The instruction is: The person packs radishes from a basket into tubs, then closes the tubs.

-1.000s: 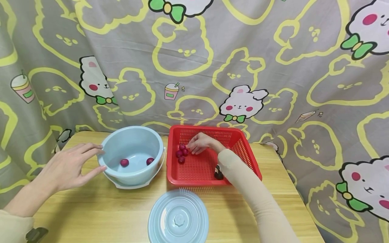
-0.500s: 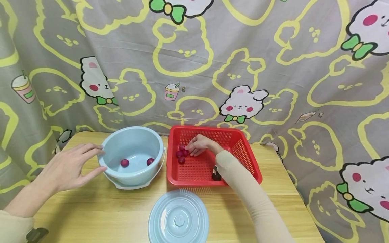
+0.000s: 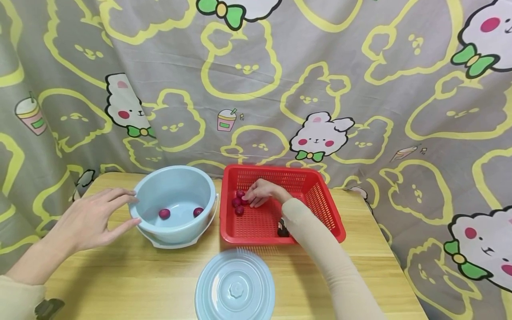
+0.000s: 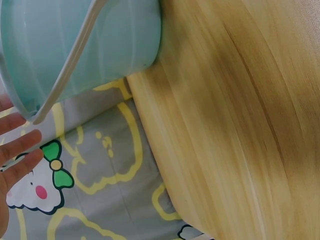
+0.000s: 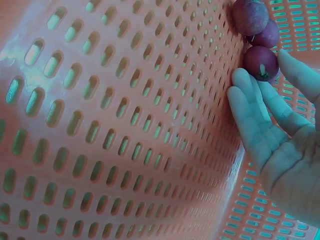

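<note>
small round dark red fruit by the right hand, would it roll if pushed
The small round dark red fruit will likely roll, being near-spherical; smooth skin may slip; raised walls of the red slotted plastic basket should contain it.

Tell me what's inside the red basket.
At least three dark red fruits sit toward the left end of the basket; the right hand is at one of them. Beneath that hand and sleeve, the head view is blocked.
</note>
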A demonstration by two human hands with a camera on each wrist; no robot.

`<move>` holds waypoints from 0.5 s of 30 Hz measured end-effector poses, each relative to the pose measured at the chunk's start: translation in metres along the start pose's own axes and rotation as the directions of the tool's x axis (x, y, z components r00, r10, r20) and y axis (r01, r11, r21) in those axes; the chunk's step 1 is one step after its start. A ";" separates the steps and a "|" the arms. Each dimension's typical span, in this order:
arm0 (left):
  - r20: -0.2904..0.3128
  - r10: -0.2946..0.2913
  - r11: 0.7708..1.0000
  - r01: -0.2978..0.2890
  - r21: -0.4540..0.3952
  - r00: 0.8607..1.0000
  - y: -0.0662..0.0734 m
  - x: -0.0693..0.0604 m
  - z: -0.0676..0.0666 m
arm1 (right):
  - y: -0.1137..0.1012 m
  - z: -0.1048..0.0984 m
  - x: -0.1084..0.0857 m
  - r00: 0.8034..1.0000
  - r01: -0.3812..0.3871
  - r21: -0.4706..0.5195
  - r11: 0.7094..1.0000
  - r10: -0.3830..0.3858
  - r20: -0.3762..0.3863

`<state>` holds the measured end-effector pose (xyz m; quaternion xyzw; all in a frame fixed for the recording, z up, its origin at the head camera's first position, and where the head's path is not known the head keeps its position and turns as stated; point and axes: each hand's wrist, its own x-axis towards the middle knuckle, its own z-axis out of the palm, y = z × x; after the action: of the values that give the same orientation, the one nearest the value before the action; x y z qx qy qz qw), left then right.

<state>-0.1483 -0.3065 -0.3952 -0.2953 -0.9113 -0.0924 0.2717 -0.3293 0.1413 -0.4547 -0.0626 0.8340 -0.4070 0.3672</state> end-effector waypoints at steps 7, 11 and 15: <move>0.007 -0.009 1.000 0.009 -0.001 1.000 0.001 0.002 -0.001 | -0.001 0.001 0.000 1.000 -0.012 -0.012 1.000 0.013 0.015; 0.007 -0.007 1.000 0.007 -0.001 1.000 0.001 0.002 -0.001 | -0.002 0.001 0.000 1.000 -0.012 -0.009 1.000 0.012 0.022; 0.008 -0.009 1.000 0.009 0.001 1.000 0.002 0.001 -0.001 | -0.001 0.001 -0.001 1.000 0.000 -0.012 1.000 0.000 0.027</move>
<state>-0.1475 -0.3052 -0.3936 -0.2914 -0.9138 -0.0919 0.2677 -0.3280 0.1397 -0.4538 -0.0704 0.8314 -0.4010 0.3782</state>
